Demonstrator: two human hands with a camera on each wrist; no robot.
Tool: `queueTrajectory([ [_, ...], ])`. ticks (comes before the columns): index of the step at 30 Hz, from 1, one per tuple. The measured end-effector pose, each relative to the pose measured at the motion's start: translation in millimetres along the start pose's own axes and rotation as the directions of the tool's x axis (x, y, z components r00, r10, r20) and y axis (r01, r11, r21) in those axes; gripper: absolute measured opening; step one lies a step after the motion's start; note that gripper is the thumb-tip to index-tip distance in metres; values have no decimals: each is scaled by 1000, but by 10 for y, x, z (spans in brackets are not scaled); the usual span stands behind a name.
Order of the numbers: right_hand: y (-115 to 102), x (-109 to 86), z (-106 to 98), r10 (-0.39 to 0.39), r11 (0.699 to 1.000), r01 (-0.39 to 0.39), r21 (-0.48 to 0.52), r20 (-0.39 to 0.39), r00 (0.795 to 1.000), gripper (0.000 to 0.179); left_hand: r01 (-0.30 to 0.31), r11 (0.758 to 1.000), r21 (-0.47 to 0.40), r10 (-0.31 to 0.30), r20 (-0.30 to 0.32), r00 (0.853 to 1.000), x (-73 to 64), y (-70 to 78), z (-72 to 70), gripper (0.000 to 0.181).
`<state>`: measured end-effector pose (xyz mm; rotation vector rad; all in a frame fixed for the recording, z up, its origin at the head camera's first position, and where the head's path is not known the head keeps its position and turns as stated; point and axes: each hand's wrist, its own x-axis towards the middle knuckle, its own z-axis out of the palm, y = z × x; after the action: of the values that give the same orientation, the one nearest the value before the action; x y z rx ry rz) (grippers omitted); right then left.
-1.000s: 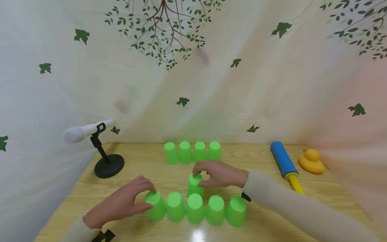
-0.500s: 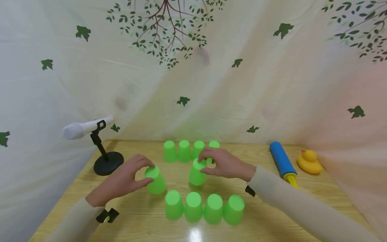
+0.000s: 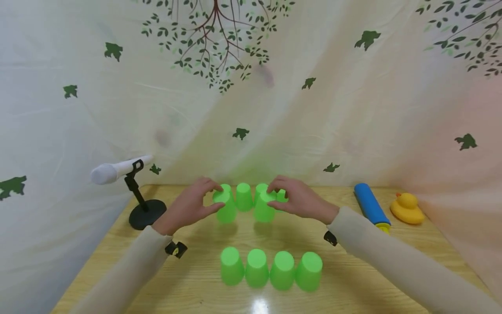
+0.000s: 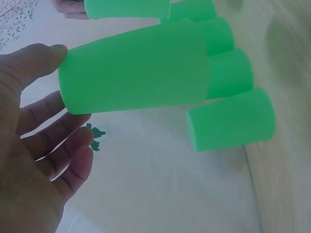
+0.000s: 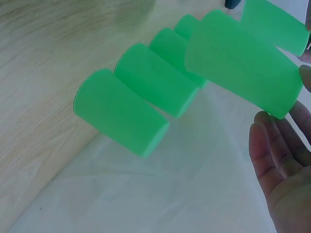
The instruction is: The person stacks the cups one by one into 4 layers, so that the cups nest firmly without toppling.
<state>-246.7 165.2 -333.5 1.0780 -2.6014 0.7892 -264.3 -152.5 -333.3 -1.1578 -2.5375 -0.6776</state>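
Observation:
My left hand (image 3: 191, 206) pinches an upside-down green cup (image 3: 226, 213) near its closed end, thumb on one side and fingers on the other. A second upside-down green cup (image 3: 264, 212) is held the same way by my right hand (image 3: 300, 199). Both cups hang over the table, with shadows below them, and overlap the back row of green cups (image 3: 244, 198) in the head view. In the left wrist view the held cup (image 4: 136, 70) slants slightly, its open end towards that row. The right wrist view shows the other held cup (image 5: 243, 60) near several standing cups (image 5: 121, 111).
Nearer the front, several upside-down green cups (image 3: 257, 269) stand in a row on the wooden table (image 3: 196, 279). A white microphone (image 3: 117, 170) on a black stand (image 3: 147, 214) is at left. At right lie a blue and yellow pump-like tube (image 3: 370, 204) and a yellow rubber duck (image 3: 407, 209).
Both hands have carried their cups away from the front row to the back row. The left cup came off the front row's left end. The two hands now stand nearly level.

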Motion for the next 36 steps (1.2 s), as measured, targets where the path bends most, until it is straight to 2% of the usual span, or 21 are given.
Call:
queueTrajectory([
  [7,81,34,-41,49,998,-53,-41,-97,994,23,6,1000,-25,-7,-25,1000,253,-39,78,30],
  [13,157,77,-89,101,989,-120,-85,-195,976,24,15,1000,-7,-16,-39,999,451,-73,136,31],
  [17,206,119,-122,138,982,-163,-98,-228,964,25,48,999,1,-47,-38,998,575,-94,171,32],
  [20,244,154,-143,168,977,-194,-92,-231,958,26,74,997,-2,-74,-40,996,665,-104,197,32],
  [26,320,239,-122,244,960,-266,-82,-217,945,27,79,997,6,-79,-57,995,803,-143,237,32],
  [36,373,318,-105,299,946,-316,-71,-183,937,28,140,990,11,-139,-51,989,811,-247,259,33],
])
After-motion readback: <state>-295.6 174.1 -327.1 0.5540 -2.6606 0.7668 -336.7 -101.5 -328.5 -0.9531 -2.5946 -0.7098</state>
